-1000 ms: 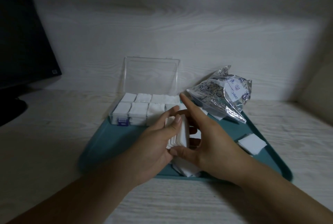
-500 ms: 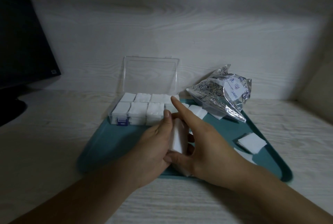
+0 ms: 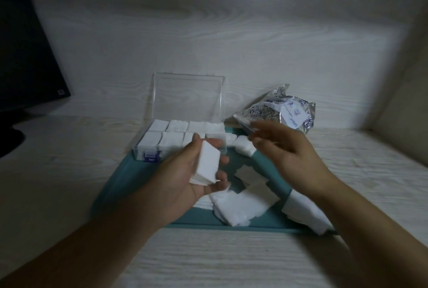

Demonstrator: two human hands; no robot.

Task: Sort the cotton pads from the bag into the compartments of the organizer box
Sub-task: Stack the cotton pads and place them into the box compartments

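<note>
My left hand (image 3: 185, 179) grips a stack of white cotton pads (image 3: 206, 164) between thumb and fingers, just in front of the clear organizer box (image 3: 148, 148). The box stands with its lid up, and its compartments hold white pads. My right hand (image 3: 284, 153), blurred, hovers with relaxed fingers to the right of the stack, holding nothing, in front of the crinkled foil bag (image 3: 282, 114). Loose pads (image 3: 243, 204) lie on the teal tray (image 3: 120, 183) below both hands.
More loose pads (image 3: 240, 147) lie beside the box's right end, and one pad (image 3: 305, 214) hangs over the tray's right rim. A dark monitor (image 3: 25, 60) stands at the far left. A pale wall runs behind, and another rises at the right.
My right hand let go of the stack and moved right, toward the bag. My left hand alone now holds the pads and has lifted them a little nearer the box.
</note>
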